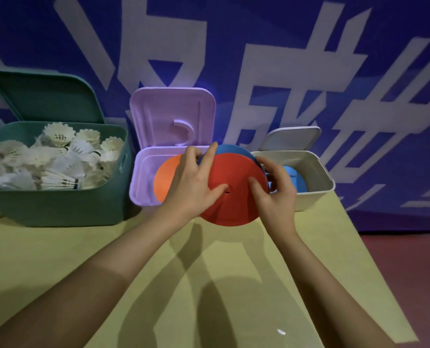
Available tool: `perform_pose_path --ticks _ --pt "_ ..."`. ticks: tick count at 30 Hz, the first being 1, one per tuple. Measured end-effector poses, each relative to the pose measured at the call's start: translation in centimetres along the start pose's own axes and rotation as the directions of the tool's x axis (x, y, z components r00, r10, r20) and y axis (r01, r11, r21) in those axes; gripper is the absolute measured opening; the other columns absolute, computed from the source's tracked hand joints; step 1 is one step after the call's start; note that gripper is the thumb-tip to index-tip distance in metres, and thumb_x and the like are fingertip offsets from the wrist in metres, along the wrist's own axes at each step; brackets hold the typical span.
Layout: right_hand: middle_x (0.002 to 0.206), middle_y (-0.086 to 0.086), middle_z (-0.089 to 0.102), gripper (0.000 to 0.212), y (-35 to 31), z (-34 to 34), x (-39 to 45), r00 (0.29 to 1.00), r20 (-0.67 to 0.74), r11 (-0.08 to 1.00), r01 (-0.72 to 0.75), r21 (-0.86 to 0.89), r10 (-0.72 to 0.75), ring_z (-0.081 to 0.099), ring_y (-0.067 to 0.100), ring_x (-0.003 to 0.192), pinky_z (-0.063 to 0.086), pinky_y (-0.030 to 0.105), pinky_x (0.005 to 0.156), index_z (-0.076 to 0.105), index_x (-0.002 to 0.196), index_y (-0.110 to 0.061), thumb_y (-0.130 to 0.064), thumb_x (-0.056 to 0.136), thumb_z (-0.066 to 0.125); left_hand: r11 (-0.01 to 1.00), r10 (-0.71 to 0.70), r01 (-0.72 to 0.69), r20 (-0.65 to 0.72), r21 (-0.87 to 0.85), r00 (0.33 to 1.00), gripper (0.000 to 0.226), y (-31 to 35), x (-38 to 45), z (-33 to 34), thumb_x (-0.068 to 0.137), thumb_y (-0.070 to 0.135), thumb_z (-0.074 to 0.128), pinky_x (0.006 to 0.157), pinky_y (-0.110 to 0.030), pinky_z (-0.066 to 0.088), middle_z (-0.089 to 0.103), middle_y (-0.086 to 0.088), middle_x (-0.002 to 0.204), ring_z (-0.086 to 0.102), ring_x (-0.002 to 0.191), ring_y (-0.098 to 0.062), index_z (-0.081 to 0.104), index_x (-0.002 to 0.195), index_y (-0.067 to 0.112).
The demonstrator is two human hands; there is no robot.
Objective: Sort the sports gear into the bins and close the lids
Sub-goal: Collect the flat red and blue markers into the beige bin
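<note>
While both hands work over the middle bin, a fan of flat discs sits between them: red disc (234, 192) on top and nearest the person, blue disc (234, 149) behind it, orange disc (165, 179) poking out to the left. Left hand (193, 182) lies on the stack's left side, fingers curled over the top edge where red meets blue, thumb pressed on the red face near its centre hole. Right hand (276, 194) grips the right rim, fingers bent onto the red face, thumb side wrapped round the edge. Stack is held tilted, lower edge hanging over the yellow table (58, 259), upper part over the open purple bin (143, 177); orange one looks partly inside that bin, can't tell if it touches the bottom. Purple lid (171, 116) stands upright behind it. Green bin (58, 207) to the left, lid (45, 96) up, full of white shuttlecocks (55, 159). White bin (316, 187) to the right, just beside the right hand, lid (294, 138) raised, something light blue (296, 179) inside, shape unclear. Blue banner (309, 59) with large white characters behind everything
</note>
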State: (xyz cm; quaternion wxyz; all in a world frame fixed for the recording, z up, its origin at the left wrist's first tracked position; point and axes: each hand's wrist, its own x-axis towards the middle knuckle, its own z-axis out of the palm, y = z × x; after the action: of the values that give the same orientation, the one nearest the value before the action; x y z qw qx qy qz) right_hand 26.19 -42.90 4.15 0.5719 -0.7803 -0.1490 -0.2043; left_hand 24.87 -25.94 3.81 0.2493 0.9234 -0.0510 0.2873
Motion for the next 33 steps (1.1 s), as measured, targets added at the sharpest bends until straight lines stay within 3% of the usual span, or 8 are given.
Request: perform_pose_path --ticks 8,15,20,24,27,30,33 --pt "0.102 -0.011 0.061 0.034 4.5 -5.3 3.8 0.999 0.001 0.998 0.036 -0.048 -0.036 0.056 0.007 0.096 0.044 0.020 0.081 0.063 0.111 -0.018 -0.002 0.081 0.064 1.000 -0.006 0.006 0.003 0.028 1.000 0.086 4.6 3.2 5.8 0.065 0.039 0.071 0.084 -0.041 0.049 0.045 -0.020 0.100 0.051 0.088 -0.035 0.043 0.136 0.002" --pt "0.100 0.005 0.062 0.031 7.7 -7.2 7.5 0.994 -0.073 0.978 0.061 -0.199 -0.077 0.054 0.006 0.091 0.042 0.014 0.082 0.064 0.109 -0.009 0.003 0.080 0.065 0.999 0.047 -0.047 0.042 -0.008 0.998 0.083 5.1 7.5 10.7 0.065 0.038 0.073 0.082 -0.040 0.049 0.047 -0.022 0.102 0.052 0.090 -0.036 0.046 0.134 0.000" --pt "0.099 -0.008 0.054 0.031 10.5 -8.8 10.5 0.993 -0.094 0.962 0.039 -0.271 -0.066 0.053 0.007 0.089 0.044 0.019 0.082 0.063 0.112 -0.013 -0.001 0.083 0.065 0.998 0.042 -0.040 0.034 -0.052 0.999 0.085 6.0 10.2 14.6 0.065 0.030 0.081 0.080 -0.041 0.050 0.046 -0.023 0.104 0.052 0.092 -0.037 0.043 0.135 0.001" --pt "0.102 -0.006 0.055 0.033 13.2 -10.0 13.4 0.993 -0.073 0.962 0.065 -0.263 -0.088 0.054 0.006 0.090 0.046 0.023 0.081 0.063 0.116 -0.014 -0.002 0.086 0.063 0.997 0.018 -0.020 -0.031 -0.072 0.999 0.083 7.0 11.8 17.9 0.068 0.027 0.081 0.082 -0.042 0.050 0.038 -0.018 0.114 0.052 0.096 -0.036 0.038 0.136 0.005" --pt "0.103 -0.002 0.056 0.035 15.5 -10.9 14.8 0.999 -0.010 0.972 0.044 -0.229 -0.048 0.053 0.003 0.090 0.044 0.016 0.082 0.063 0.118 -0.015 -0.001 0.086 0.062 0.996 -0.054 0.052 -0.024 -0.068 0.998 0.079 7.6 11.4 20.5 0.073 0.027 0.075 0.083 -0.043 0.051 0.029 -0.006 0.117 0.051 0.101 -0.031 0.034 0.137 0.008" --pt "0.105 -0.004 0.058 0.037 18.3 -11.6 15.3 0.992 0.125 0.971 0.019 -0.237 0.011 0.053 0.001 0.095 0.042 0.015 0.086 0.063 0.119 -0.017 -0.002 0.084 0.063 0.989 -0.149 0.149 0.048 -0.006 0.988 0.077 7.8 10.2 22.8 0.074 0.029 0.073 0.085 -0.048 0.049 0.033 -0.012 0.120 0.052 0.100 -0.035 0.035 0.137 0.009" --pt "0.110 0.000 0.060 0.037 21.8 -11.5 15.6 0.958 0.261 0.945 -0.024 -0.327 0.115 0.056 0.019 0.102 0.047 0.035 0.089 0.063 0.118 -0.019 -0.007 0.082 0.064 0.964 -0.250 0.227 0.189 0.135 0.950 0.078 7.5 9.5 24.4 0.073 0.031 0.076 0.091 -0.048 0.044 0.045 -0.020 0.122 0.048 0.105 -0.038 0.041 0.137 0.006"
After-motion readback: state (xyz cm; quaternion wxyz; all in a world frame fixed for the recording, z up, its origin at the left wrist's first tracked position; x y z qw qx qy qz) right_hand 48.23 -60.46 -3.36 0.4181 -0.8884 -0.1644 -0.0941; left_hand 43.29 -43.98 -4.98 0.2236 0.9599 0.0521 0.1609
